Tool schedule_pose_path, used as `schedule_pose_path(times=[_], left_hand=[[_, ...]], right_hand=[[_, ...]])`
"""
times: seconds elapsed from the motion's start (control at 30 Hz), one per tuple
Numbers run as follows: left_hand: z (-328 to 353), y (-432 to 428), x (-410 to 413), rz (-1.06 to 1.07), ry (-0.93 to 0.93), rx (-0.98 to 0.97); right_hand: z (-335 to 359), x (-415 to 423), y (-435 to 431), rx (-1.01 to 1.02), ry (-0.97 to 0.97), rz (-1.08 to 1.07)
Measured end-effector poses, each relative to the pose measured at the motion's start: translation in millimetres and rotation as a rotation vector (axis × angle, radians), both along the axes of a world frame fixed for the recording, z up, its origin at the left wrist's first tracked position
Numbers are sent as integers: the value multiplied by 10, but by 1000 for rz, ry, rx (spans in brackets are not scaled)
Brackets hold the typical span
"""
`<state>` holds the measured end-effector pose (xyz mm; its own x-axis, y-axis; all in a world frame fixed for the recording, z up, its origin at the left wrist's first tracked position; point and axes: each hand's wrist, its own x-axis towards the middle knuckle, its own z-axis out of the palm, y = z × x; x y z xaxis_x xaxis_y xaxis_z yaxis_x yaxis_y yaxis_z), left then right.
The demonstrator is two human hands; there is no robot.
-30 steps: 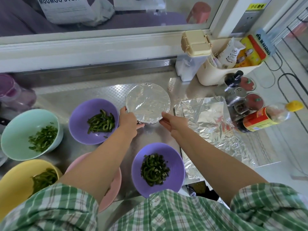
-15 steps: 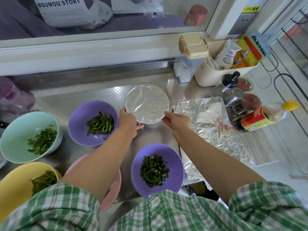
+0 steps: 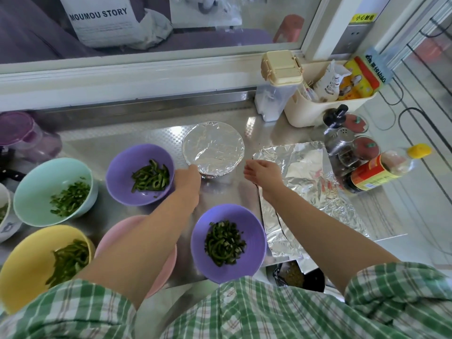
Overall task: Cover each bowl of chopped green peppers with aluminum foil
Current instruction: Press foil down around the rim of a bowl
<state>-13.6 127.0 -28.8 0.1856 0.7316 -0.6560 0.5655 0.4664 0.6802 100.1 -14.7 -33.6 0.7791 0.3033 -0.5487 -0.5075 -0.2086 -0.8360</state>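
Note:
A foil-covered bowl (image 3: 212,148) stands at the back middle of the steel counter (image 3: 151,138). My left hand (image 3: 187,178) touches its lower left rim, and its fingers are hidden behind the back of the hand. My right hand (image 3: 264,172) hovers just right of that bowl with fingers loosely curled, holding nothing, over the edge of a loose foil sheet (image 3: 303,182). Chopped green peppers lie uncovered in two purple bowls (image 3: 117,165) (image 3: 256,231), a teal bowl (image 3: 34,187) and a yellow bowl (image 3: 24,260). A pink bowl (image 3: 115,231) is mostly hidden under my left arm.
On the right are an oil bottle (image 3: 381,167), spice jars (image 3: 340,140) and a cream basket of packets (image 3: 315,111), with a lidded container (image 3: 276,94) beside it. A purple jar (image 3: 22,133) and a white bowl (image 3: 5,221) sit at the left edge. A dark packet (image 3: 291,275) lies near the counter's front.
My right hand has let go of the foil-covered bowl's rim and drawn back to the right. My left hand has slid slightly down along the rim.

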Motion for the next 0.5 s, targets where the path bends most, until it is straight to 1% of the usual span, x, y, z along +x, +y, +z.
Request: schedule_pose_path(times=[0.03,0.07,0.1,0.13,0.17,0.2,0.23,0.3,0.37,0.4,0.47,0.5], left_hand=[[38,-66,-57,-80,114,110],[112,-164,-106,-157,190,260],[186,-290,-148,-190,159,387],[276,-444,-177,-208,45,447],[314,-591,-193,-240,-92,442],[348,-754,-195,-310,-201,402],[354,-911,-173,-394,-270,336],[367,-1215,-81,-543,-318,149],[367,-1509,16,-545,-340,-76],[334,-1642,62,-530,-325,-171],[189,-1827,130,-488,-263,-281],[106,-1891,161,-491,-224,-277]], right_hand=[[25,24,-117,-28,-46,38],[31,45,-245,-59,-79,76],[26,59,-391,-99,-107,119],[16,63,-543,-149,-132,166],[-19,67,-701,-212,-159,212],[-46,62,-859,-280,-192,255],[-71,44,-1024,-356,-244,296],[-78,-32,-1335,-509,-382,370],[-98,-129,-1603,-640,-490,410],[-126,-174,-1720,-677,-497,404],[-186,-256,-1921,-704,-461,424],[-225,-287,-2001,-685,-418,450]])
